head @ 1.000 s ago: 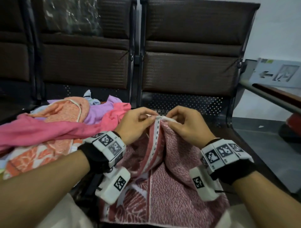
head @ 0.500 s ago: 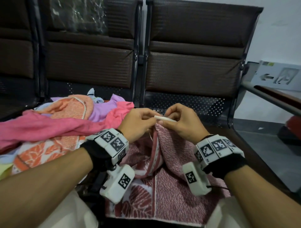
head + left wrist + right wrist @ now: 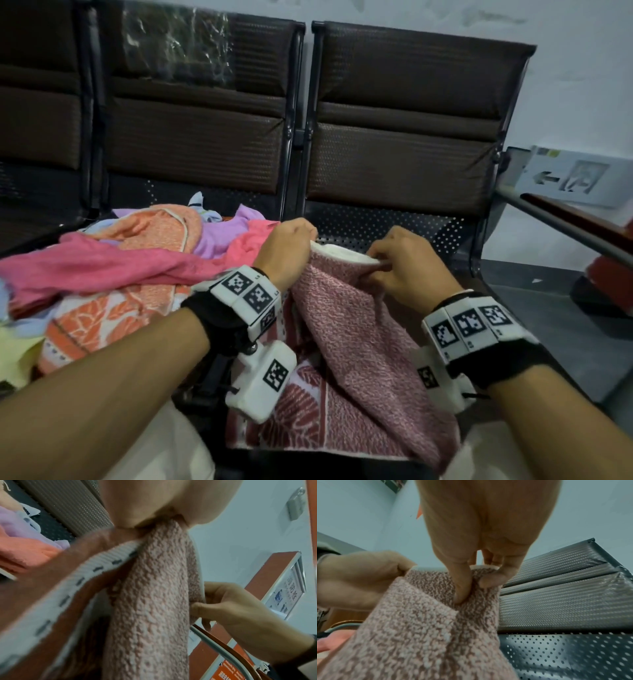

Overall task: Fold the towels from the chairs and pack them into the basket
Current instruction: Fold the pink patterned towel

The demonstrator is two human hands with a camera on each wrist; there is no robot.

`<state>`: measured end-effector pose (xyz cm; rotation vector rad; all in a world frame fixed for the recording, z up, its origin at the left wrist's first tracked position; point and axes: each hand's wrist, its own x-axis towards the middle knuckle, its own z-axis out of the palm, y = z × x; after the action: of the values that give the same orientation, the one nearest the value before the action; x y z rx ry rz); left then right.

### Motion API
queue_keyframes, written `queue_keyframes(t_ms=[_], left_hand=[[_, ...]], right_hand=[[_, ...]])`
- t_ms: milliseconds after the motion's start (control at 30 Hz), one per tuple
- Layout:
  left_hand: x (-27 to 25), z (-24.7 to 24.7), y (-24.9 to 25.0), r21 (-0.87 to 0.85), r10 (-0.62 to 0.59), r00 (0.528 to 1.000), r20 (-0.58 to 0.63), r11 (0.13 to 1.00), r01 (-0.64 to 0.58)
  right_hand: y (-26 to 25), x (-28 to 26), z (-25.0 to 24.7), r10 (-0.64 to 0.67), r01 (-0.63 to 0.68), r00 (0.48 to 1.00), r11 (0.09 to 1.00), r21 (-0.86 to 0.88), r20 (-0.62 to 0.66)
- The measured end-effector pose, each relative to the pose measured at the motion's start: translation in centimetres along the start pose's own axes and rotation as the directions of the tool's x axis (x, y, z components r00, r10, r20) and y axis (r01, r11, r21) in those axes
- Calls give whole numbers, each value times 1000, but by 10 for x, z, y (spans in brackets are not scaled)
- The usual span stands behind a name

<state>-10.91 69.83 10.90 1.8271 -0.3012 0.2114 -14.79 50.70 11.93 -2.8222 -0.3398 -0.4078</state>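
Head view: the left hand (image 3: 286,251) and the right hand (image 3: 402,263) each pinch the white top hem of a maroon-and-white towel (image 3: 346,329), holding that edge raised above the front of the right-hand chair seat (image 3: 394,226). The two hands are close together but apart, with a short span of hem stretched between them. The rest of the towel hangs toward the person's lap, its leaf-patterned face showing at the lower left. On the neighbouring seat to the left lies a loose pile of towels (image 3: 113,270) — pink, orange, lilac and pale yellow pieces overlapping each other. Tracking-marker bands are strapped to both wrists. The basket cannot be identified in this view.

Left wrist view: the left hand (image 3: 164,504) clamps the gathered towel (image 3: 150,595) between thumb and fingers; a white border band with dark dashes runs off toward the lower left. The right hand (image 3: 228,605) pinches the towel's edge on the right.

Right wrist view: the thumb and forefinger of the right hand (image 3: 479,555) are curled onto the towel (image 3: 419,635) just below the hem — the left hand (image 3: 359,577) grips the same hem at the left. The perforated seat (image 3: 573,654) lies behind.
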Motion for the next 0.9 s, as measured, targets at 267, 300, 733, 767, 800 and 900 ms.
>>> queue_keyframes(t_ms=[267, 300, 733, 767, 800, 900], left_hand=[[-20, -19, 21, 134, 189, 954, 232, 965, -224], [-24, -20, 19, 187, 221, 934, 281, 942, -279], [17, -39, 21, 418, 359, 903, 237, 801, -428], [27, -39, 28, 419, 364, 907, 212, 805, -421], [40, -39, 36, 422, 370, 910, 190, 806, -415], [79, -38, 65, 445, 391, 913, 121, 800, -402]], right_hand=[[-9, -25, -26, 93, -118, 981, 982, 145, 169], [-8, -30, -27, 100, -122, 984, 982, 145, 149], [19, 5, -38, 248, 2, 944, 652, 758, -216], [20, 17, -43, 243, 8, 943, 664, 748, -226], [23, 29, -49, 256, 0, 937, 681, 733, -237], [33, 67, -69, 306, -33, 904, 745, 666, -299]])
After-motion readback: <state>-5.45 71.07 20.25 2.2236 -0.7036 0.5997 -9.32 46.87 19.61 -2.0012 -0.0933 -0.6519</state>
